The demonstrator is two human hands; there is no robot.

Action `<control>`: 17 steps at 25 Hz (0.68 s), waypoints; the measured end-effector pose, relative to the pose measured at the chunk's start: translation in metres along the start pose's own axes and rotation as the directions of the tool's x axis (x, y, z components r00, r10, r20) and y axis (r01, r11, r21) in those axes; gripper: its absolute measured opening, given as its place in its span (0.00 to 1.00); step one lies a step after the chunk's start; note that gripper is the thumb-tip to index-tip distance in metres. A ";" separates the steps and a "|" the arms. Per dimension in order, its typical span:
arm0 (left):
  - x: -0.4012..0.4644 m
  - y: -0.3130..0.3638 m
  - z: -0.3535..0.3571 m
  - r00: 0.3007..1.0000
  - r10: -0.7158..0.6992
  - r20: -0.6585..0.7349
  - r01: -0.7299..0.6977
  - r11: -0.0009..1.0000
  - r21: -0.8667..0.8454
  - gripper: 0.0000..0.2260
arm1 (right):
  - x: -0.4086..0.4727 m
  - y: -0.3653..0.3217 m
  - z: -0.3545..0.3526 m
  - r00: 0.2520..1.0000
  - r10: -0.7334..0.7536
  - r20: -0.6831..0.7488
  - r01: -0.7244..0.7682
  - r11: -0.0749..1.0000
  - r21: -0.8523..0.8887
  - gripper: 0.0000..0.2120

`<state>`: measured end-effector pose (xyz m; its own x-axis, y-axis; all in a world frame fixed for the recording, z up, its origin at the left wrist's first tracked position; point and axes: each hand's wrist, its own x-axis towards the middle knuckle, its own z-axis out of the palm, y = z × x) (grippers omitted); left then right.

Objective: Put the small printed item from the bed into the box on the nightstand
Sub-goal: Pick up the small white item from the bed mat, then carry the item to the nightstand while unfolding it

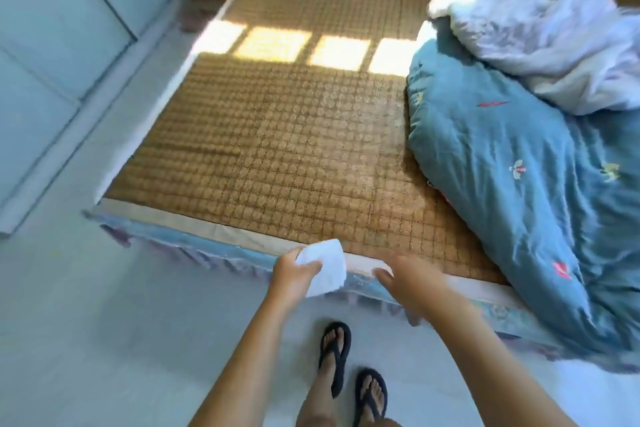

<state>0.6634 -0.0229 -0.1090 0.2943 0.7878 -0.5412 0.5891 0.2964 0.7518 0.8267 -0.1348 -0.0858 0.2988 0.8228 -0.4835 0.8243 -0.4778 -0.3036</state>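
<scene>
My left hand [294, 274] is shut on a small white paper-like item [327, 269], held just over the foot edge of the bed [242, 236]. Any print on it is too blurred to read. My right hand [405, 279] hovers beside it to the right, fingers loosely curled, holding nothing. The bed is covered by a woven bamboo mat [294, 149]. No box or nightstand shows in this view.
A teal quilt [519, 184] and a crumpled white blanket [554, 28] lie on the bed's right side. A pale wardrobe [52, 45] stands at the left. My feet in dark flip-flops [334, 354] stand on the light floor before the bed.
</scene>
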 end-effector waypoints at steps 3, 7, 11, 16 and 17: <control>-0.052 -0.007 -0.059 0.999 -0.016 -0.046 0.012 0.997 -0.074 0.08 | -0.018 -0.062 -0.001 0.985 -0.174 0.000 0.174 0.985 -0.002 0.20; -0.101 -0.035 -0.140 0.999 0.042 -0.032 -0.045 0.995 -0.091 0.13 | -0.027 -0.147 0.005 0.936 -0.351 0.014 0.351 0.934 -0.070 0.20; -0.123 -0.069 -0.219 0.996 0.082 0.046 -0.078 0.993 -0.088 0.13 | -0.024 -0.233 0.020 0.881 -0.453 0.140 0.458 0.889 -0.009 0.24; -0.128 -0.115 -0.351 0.990 0.127 0.063 -0.120 0.988 -0.102 0.10 | -0.009 -0.354 0.041 0.849 -0.456 0.266 0.445 0.889 0.102 0.20; -0.125 -0.117 -0.364 0.992 0.118 0.046 -0.112 0.988 -0.108 0.10 | -0.007 -0.360 0.040 0.848 -0.454 0.275 0.433 0.891 0.134 0.18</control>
<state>0.2839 0.0400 0.0078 0.3958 0.7917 -0.4655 0.4674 0.2627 0.8441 0.5086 0.0189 -0.0061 -0.2527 0.8297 -0.4977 0.7997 -0.1105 -0.5902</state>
